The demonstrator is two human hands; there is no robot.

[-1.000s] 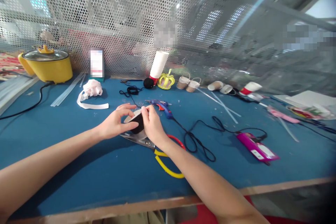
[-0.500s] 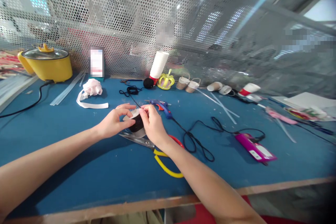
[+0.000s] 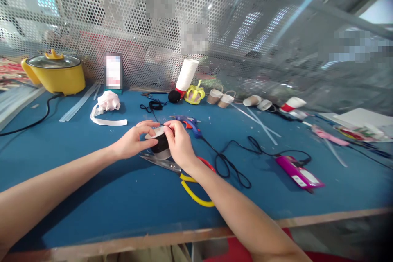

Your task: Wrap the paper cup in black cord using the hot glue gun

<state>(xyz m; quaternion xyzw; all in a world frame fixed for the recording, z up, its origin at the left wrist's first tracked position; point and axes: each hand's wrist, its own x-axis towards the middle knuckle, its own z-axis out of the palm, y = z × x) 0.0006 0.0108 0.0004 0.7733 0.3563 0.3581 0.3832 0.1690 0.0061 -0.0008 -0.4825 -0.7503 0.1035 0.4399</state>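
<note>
A small paper cup wrapped in black yarn [image 3: 160, 144] is held between both hands over the blue table [image 3: 92, 180]. My left hand [image 3: 133, 141] grips its left side with curled fingers. My right hand [image 3: 179, 143] pinches the cup's right rim, where a black yarn strand [image 3: 156, 118] runs off toward the back. Scissors with yellow and red handles [image 3: 187, 176] lie right under the hands. A blue glue gun [image 3: 190, 124] rests just behind my right hand.
A yellow pot [image 3: 55, 74] stands at the back left, a white ribbon [image 3: 106, 106] beside clear glue sticks [image 3: 78, 104]. Black yarn ball [image 3: 174, 96], white cup stack [image 3: 187, 74], yellow crown [image 3: 194, 95] and several small cups [image 3: 225, 99] line the mesh wall. A magenta device [image 3: 299, 172] with black cable [image 3: 233, 163] lies right.
Both hands keep their hold on the cup. My right hand's fingers have shifted slightly up along the cup's rim; the cup stays in place above the scissors.
</note>
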